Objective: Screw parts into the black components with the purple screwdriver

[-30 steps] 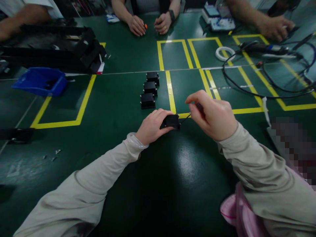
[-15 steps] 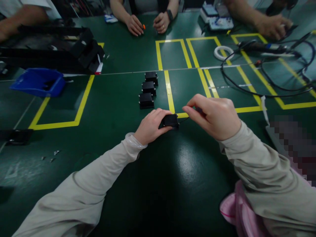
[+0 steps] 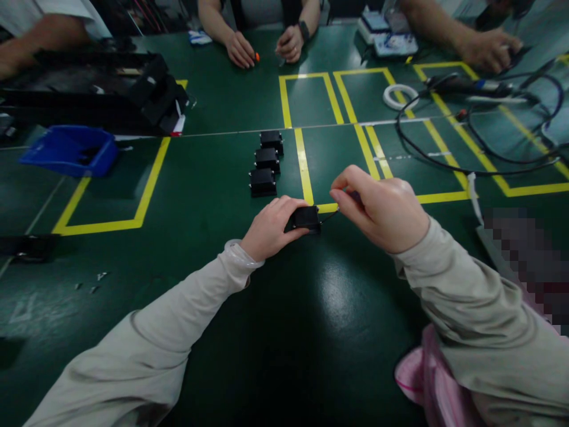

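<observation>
My left hand [image 3: 275, 230] is closed around a small black box [image 3: 306, 217], its fingers along the far side and the thumb along the near side. Small shiny screw ends stick out at the box's corners. My right hand [image 3: 377, 207] pinches a thin dark rod [image 3: 329, 216], perhaps a hex key. The rod's tip meets the screw end at the box's right near corner; its other end is hidden in my fingers. Beyond my left hand, three similar black boxes [image 3: 263, 180] stand in a row on the green table [image 3: 213, 178].
At left are a blue bin [image 3: 73, 148], a long black tray [image 3: 146, 95] and loose screws [image 3: 93, 289]. On the right lie a tape roll [image 3: 400, 96], a corded tool [image 3: 471, 87] and a pink item [image 3: 422, 376]. Co-workers' hands [image 3: 288, 44] rest across the table.
My right hand has tipped very slightly, and the rod with it. My left hand and the box stay in place. The whole view has shifted a little.
</observation>
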The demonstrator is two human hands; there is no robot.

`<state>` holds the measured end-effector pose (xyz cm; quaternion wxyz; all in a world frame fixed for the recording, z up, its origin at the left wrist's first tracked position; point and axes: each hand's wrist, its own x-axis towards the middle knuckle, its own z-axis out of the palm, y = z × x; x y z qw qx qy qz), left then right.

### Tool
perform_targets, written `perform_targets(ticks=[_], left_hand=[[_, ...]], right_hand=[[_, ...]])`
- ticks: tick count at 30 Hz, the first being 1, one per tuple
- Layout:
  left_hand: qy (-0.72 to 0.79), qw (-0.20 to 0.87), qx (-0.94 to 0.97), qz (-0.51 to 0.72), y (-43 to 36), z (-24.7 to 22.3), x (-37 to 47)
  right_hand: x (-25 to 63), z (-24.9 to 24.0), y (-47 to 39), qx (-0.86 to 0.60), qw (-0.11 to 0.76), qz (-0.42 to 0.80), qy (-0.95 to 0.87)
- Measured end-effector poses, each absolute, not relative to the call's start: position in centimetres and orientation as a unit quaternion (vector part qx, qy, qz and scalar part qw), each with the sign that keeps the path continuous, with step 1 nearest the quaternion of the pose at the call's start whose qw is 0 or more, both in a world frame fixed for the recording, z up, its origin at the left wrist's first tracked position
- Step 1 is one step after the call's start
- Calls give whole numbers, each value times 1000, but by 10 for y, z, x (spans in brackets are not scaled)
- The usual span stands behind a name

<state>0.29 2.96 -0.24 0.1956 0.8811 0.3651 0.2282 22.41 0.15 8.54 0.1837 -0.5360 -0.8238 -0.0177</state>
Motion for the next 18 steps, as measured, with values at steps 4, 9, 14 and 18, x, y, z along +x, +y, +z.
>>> perform_targets(ticks=[4,9,14,18], left_hand=[[366,197,881,225,30,-2,3],[365,198,880,229,30,-2,3],[374,212,874,228,30,-1,3],[391,209,868,223,30,0,3]], right_hand=[[222,85,1,-535,192,-11,-822],[223,84,1,-537,192,-15,-821],[226,82,4,-525,220,24,-822],[227,81,8,-523,242,47,-816]])
